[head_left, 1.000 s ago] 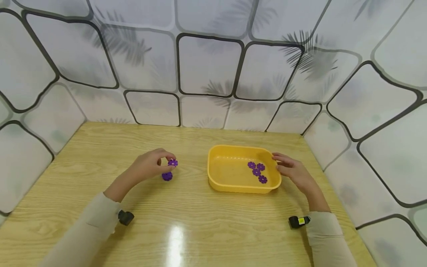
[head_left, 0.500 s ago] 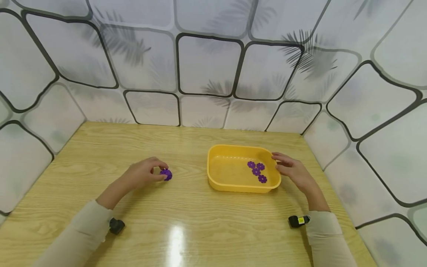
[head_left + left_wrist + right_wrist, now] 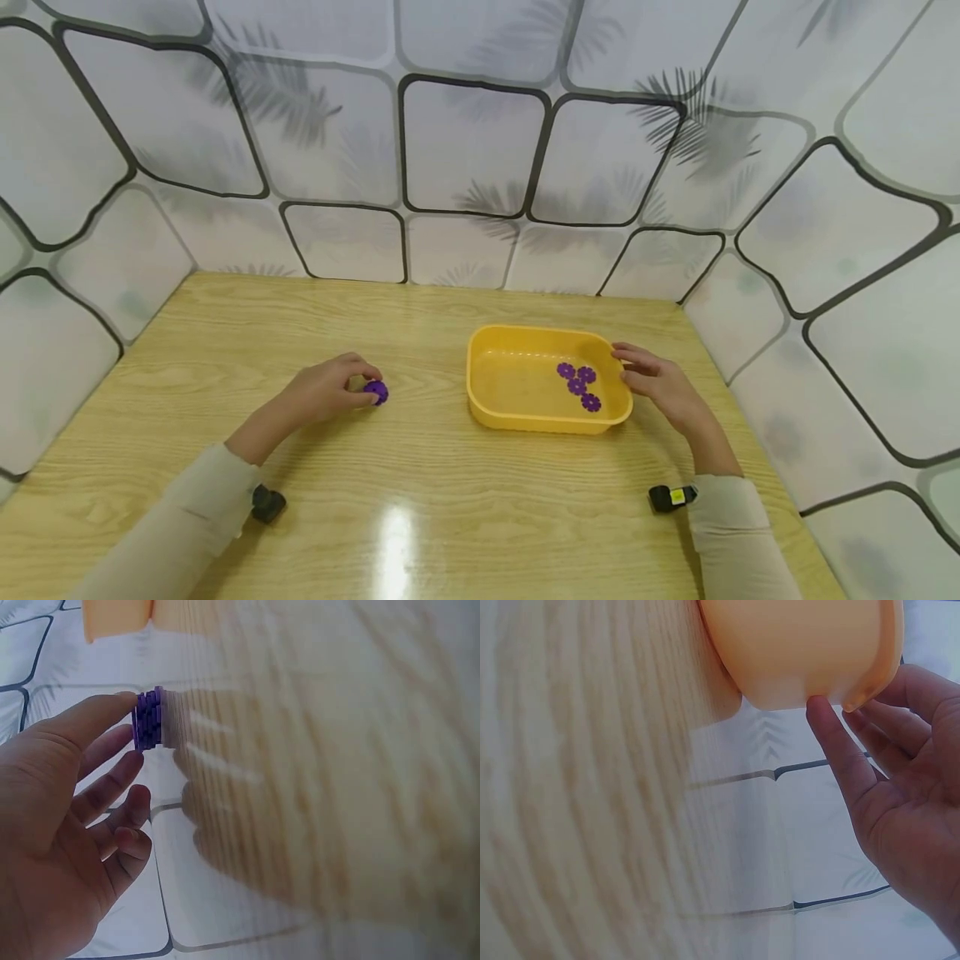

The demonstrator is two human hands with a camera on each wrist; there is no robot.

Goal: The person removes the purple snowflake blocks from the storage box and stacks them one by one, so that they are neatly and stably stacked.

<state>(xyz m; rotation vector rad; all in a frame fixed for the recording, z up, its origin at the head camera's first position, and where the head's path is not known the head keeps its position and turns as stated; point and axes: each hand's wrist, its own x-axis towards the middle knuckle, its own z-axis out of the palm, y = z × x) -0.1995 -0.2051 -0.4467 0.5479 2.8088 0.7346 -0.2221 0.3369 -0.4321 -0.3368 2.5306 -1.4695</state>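
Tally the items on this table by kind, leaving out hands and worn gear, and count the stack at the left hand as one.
Yellow plastic tray: 1
Purple flower-shaped discs in the tray: 4
Stack of purple discs at the left hand: 1
Total: 6

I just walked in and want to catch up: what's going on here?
At a wooden table, a person's left grip pinches at the top of a small stack of purple discs standing on the tabletop. Their right grip holds the right end of a yellow tray. Four flower-shaped purple discs lie inside the tray, towards that end.
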